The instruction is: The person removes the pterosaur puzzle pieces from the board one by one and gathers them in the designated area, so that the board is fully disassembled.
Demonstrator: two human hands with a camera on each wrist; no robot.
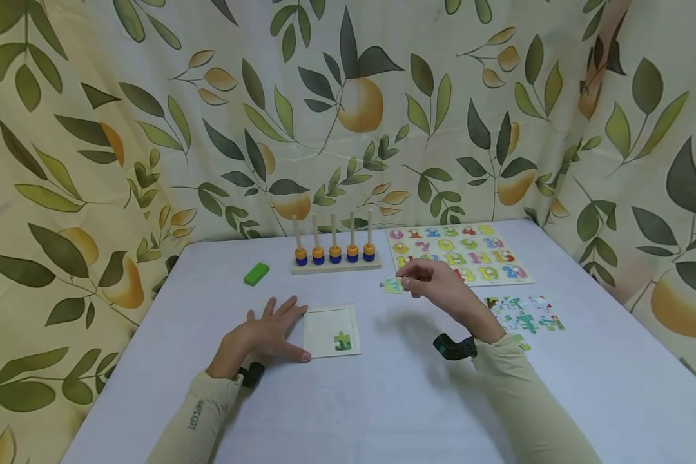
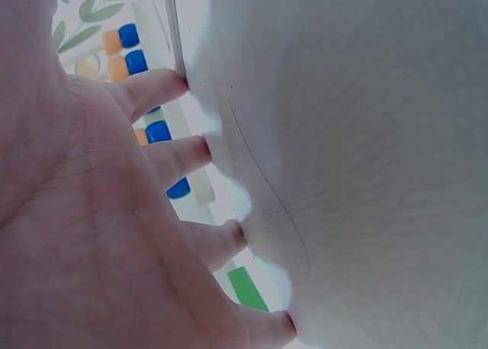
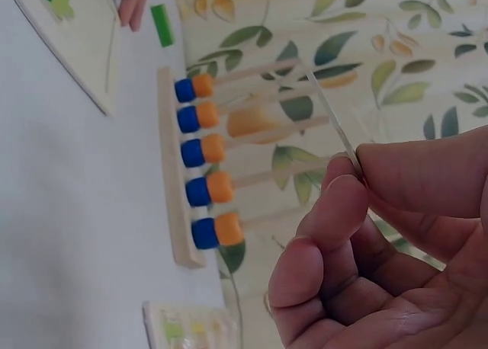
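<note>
**Puzzle piece held above the table, tray steadied beside it**

A small puzzle piece (image 1: 392,285) is pinched between thumb and fingertips of the right hand (image 1: 435,283), which is raised above the table (image 1: 394,399); in the right wrist view the piece is seen edge-on as a thin sliver (image 3: 335,128) between the clenched fingers (image 3: 335,212). The left hand (image 1: 269,332) is laid flat on the table with its fingers (image 2: 171,86) spread and released, the thumb touching the left edge of the puzzle tray (image 1: 332,331). One green piece (image 1: 343,341) is already seated in the tray's lower right corner.

Behind the tray, a wooden peg rack (image 1: 335,252) with blue and orange beads is set near the curtain. A number board (image 1: 458,254) lies to its right, partly hidden by the right hand. Loose puzzle pieces (image 1: 524,316) are scattered to the right of that hand, and a green block (image 1: 256,273) lies well apart on the left.
</note>
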